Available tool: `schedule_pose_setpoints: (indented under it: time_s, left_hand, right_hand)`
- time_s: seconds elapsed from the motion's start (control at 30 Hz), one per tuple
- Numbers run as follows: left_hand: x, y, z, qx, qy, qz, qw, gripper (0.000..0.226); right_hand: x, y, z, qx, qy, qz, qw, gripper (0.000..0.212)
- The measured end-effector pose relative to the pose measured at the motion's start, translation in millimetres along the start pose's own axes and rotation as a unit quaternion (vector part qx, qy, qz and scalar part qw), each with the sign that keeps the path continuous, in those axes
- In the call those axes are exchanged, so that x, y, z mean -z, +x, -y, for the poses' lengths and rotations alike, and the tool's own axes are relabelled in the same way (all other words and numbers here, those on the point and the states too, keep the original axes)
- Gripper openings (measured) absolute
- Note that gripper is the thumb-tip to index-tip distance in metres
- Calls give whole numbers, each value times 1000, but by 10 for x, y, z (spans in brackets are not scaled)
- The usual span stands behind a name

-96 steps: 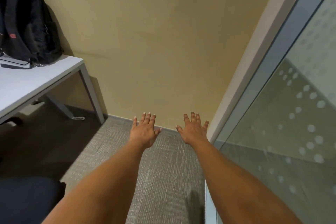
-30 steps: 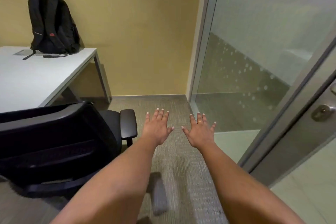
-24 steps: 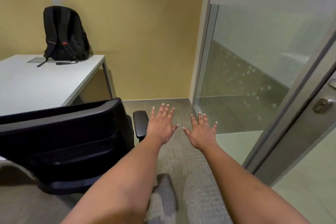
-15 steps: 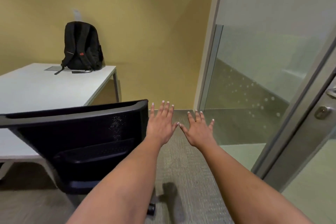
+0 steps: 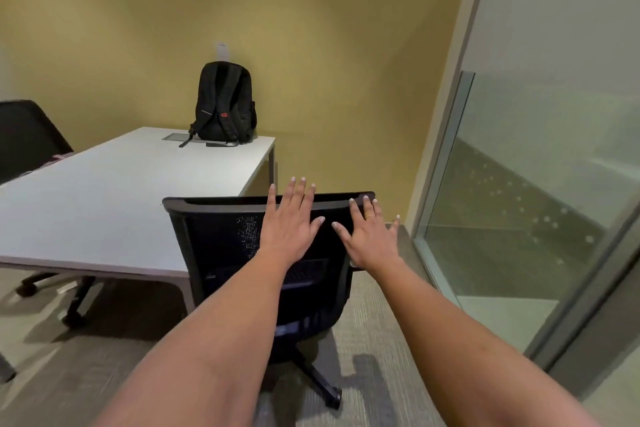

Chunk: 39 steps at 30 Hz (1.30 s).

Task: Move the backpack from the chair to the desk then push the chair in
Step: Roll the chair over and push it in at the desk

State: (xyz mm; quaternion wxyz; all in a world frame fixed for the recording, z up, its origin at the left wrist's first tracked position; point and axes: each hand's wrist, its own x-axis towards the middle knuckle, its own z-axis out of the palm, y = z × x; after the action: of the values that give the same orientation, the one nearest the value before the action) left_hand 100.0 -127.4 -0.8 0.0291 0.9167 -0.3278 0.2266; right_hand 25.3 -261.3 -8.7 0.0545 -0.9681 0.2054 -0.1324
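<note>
A black backpack (image 5: 224,101) stands upright at the far end of the white desk (image 5: 114,198), against the yellow wall. A black mesh office chair (image 5: 221,236) faces the desk's right side, its backrest towards me. My left hand (image 5: 290,221) is spread flat over the upper backrest, fingers apart. My right hand (image 5: 370,235) is spread beside it near the backrest's right top corner. Neither hand grips anything; whether the palms touch the mesh is unclear.
A second black chair (image 5: 24,135) stands at the desk's far left side. A glass partition (image 5: 540,184) and a door frame run along the right. Grey carpet (image 5: 367,322) lies between the chair and the glass.
The view has swung left and pulled back; the chair's backrest, earlier to the left of my hands, now lies under both. The backpack has stayed on the desk.
</note>
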Motion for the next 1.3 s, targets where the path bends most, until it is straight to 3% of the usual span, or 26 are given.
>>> schedule_pose_setpoints:
  time_s: [0.47, 0.83, 1.0, 1.3]
  left_hand:
    - [-34, -14, 1548, 4, -45, 61, 997, 67]
    - [-155, 113, 1715, 33, -103, 122, 987, 77]
    - [-139, 275, 1625, 35, -127, 186, 974, 80]
    - [-196, 235, 1492, 51, -89, 80, 991, 65]
  right_hand:
    - [-120, 473, 1386, 20, 8, -19, 1000, 67]
    - [-231, 765, 1503, -17, 30, 6, 999, 67]
    - [-316, 800, 1462, -7, 59, -1, 998, 59]
    - [-346, 810, 1402, 0, 87, -18, 996, 52]
